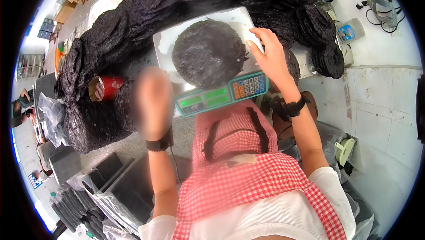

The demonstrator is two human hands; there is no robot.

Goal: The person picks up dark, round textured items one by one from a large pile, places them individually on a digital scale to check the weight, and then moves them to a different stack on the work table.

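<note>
A round black cake of what looks like dried seaweed (209, 54) lies flat on the metal pan (162, 49) of a teal digital scale (217, 95). The scale's green displays are lit, and its keypad sits at the right end. At the pan's right edge is my right hand (270, 52), thumb and fingers apart, with nothing held; the fingertips are at or just over the rim. My left hand (152, 97) is by the scale's left side, but a blur covers it and hides its fingers. I wear dark bands on both wrists.
Stacked black seaweed cakes (109, 31) curve around the scale from left to right. A red can (108, 88) stands among them at left. On the right are a clear plastic jar (352, 31) and a corded appliance (380, 2). Plastic-wrapped dark stacks (119, 187) lie below left.
</note>
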